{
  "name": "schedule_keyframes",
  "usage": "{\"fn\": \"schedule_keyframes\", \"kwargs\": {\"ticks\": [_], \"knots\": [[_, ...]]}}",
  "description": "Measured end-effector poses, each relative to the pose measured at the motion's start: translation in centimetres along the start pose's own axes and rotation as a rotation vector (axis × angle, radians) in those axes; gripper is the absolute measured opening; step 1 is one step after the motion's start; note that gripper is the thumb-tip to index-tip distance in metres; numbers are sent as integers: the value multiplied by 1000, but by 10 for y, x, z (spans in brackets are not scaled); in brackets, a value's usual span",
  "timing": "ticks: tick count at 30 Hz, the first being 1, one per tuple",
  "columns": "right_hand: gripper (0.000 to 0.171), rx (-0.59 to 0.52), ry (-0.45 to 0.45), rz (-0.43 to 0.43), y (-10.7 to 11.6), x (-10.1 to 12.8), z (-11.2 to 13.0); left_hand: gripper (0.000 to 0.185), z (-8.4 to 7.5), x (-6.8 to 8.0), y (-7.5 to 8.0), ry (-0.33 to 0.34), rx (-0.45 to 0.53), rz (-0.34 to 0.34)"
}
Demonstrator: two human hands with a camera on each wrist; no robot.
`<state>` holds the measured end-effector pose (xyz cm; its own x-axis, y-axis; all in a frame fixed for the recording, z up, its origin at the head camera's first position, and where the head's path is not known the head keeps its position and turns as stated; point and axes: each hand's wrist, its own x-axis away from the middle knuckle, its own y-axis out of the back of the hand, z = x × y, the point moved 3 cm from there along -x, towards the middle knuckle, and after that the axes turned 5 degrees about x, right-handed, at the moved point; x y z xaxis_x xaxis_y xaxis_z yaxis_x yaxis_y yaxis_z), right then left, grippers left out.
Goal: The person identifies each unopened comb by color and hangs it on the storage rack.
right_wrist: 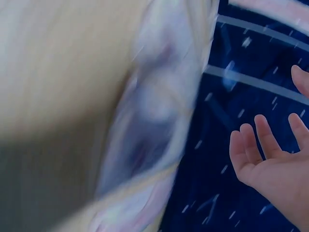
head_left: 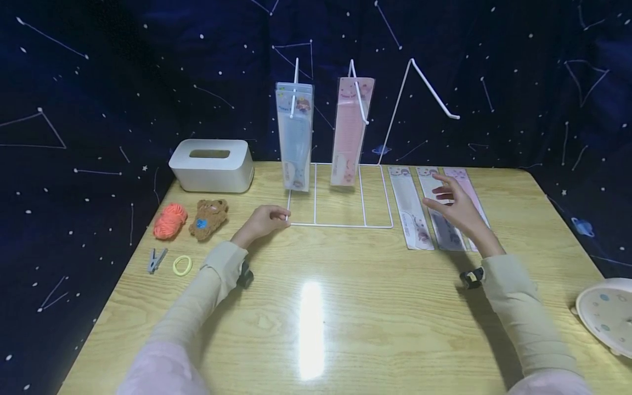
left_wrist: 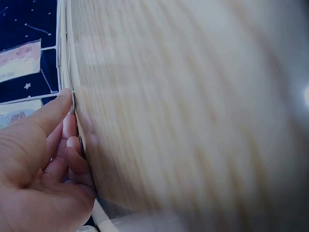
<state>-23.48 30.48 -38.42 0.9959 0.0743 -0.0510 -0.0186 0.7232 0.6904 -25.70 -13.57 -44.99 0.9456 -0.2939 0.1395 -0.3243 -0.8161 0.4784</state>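
Note:
At the front left corner of a white wire rack [head_left: 340, 225], my left hand [head_left: 266, 220] pinches the wire between thumb and fingers. Light blue packaged combs [head_left: 296, 142], one behind another, hang from the rack's left hook. From the middle hook hangs a pink packaged comb [head_left: 348, 131]. My right hand [head_left: 456, 207] hovers over packaged combs lying flat right of the rack, its fingers spread and holding nothing. Those are a greyish-blue pack [head_left: 411, 211], a grey pack [head_left: 450, 237] partly hidden by the hand, and a pink pack [head_left: 474, 189]. The right wrist view shows the right hand [right_wrist: 275, 169] with fingers apart.
A white tissue box [head_left: 212, 181] stands at the back left. In front of it lie orange yarn [head_left: 170, 221], a brown toy bear [head_left: 211, 214], a grey clip [head_left: 157, 260] and a yellow ring [head_left: 175, 267]. A round clock [head_left: 609, 315] sits at the right edge.

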Motion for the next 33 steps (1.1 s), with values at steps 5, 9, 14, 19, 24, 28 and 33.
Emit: {"fn": "schedule_keyframes", "kwargs": {"ticks": [5,9,14,19,24,28,33], "knots": [[72,88,-110,27,25,8,-39,31,-2,0,1,-1,4,6],[74,160,-200,74,43,9,-67,31,-2,0,2,7,19,8],[83,197,-293,133,54,12,-93,31,-1,0,1,-6,11,7],[91,279,-321,178,53,16,-107,31,1,-1,0,-7,9,7],[93,292,-340,120,51,16,-110,31,1,-2,0,3,5,0],[92,267,-359,85,51,18,-110,32,1,-1,0,9,3,3],[84,233,-376,70,50,21,-109,32,-1,-1,0,14,6,10]]}}
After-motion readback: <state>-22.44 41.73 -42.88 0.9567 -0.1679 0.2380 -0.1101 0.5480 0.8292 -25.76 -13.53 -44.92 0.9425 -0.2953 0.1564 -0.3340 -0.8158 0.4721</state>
